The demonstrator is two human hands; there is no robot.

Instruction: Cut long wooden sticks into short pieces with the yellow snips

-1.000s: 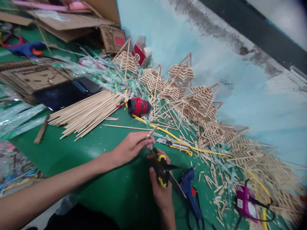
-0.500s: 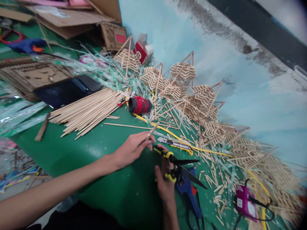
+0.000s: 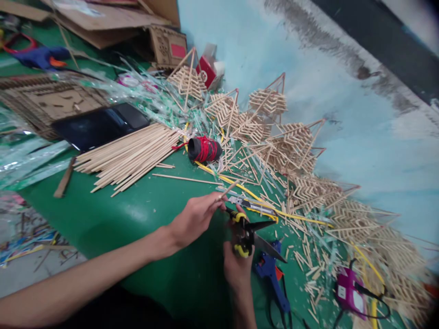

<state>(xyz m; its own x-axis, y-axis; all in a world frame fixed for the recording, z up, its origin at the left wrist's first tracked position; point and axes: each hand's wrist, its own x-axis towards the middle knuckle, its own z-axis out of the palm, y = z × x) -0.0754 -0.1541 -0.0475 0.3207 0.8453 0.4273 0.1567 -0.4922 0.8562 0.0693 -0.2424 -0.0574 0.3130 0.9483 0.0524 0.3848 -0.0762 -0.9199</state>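
Observation:
Between the fingertips of my left hand (image 3: pixel 197 217) is a short wooden stick (image 3: pixel 230 188), its tip pointing up and to the right. Close beside it, my right hand (image 3: pixel 238 265) is wrapped round the yellow-and-black handles of a pair of shears (image 3: pixel 243 233). The shears' dark blades are spread and point right, apart from the stick. Just past the hands lies a utility knife (image 3: pixel 254 206). A blue glue gun (image 3: pixel 270 274) rests right of my right hand. To the left is a fanned pile of long sticks (image 3: pixel 132 155), and one single stick (image 3: pixel 187 179) lies near it.
Stick-built lattice models (image 3: pixel 291 146) line the wall. A spool with red cord (image 3: pixel 205 149), a yellow cable (image 3: pixel 302 219) and many cut stick pieces (image 3: pixel 310 262) lie on the green table (image 3: pixel 113 242). A black phone-like slab (image 3: pixel 99 125), cardboard (image 3: pixel 116 23) and a purple device (image 3: pixel 350 290) are around.
The left hand and its stick have moved slightly right, nearer the shears. The shears have turned a little in my right hand, their blades still apart. The whole view has shifted slightly.

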